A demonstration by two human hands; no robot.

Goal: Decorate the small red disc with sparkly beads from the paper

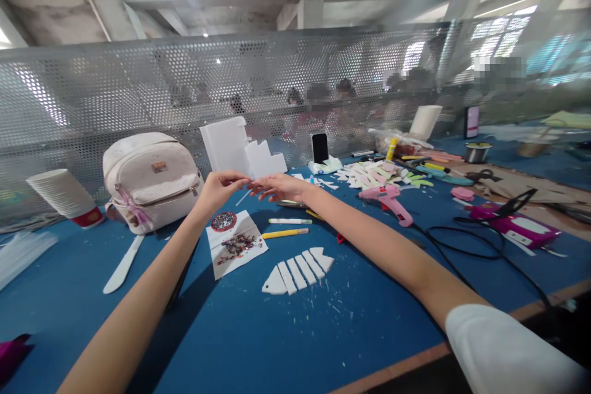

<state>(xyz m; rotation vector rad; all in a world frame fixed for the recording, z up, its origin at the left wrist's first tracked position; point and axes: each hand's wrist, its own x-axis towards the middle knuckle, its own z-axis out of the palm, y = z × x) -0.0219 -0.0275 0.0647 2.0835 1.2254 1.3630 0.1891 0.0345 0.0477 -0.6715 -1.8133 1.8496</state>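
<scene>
White pieces point(276, 283) lie on the bench point(207, 345). Left hand point(220, 189): fingers pinched, contents unclear. Right hand point(285, 188): fingers loosely open, beside left.

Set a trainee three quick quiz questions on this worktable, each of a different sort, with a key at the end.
1. Multiple choice: what shape do the white cut pieces make together? A) a star; B) a fish; C) a house.
2. True or false: the backpack stands between the stack of paper cups and the pink glue gun.
3. Short answer: which is nearer to the pink glue gun, the left hand or the right hand?

Key: 1. B; 2. true; 3. the right hand.
</scene>
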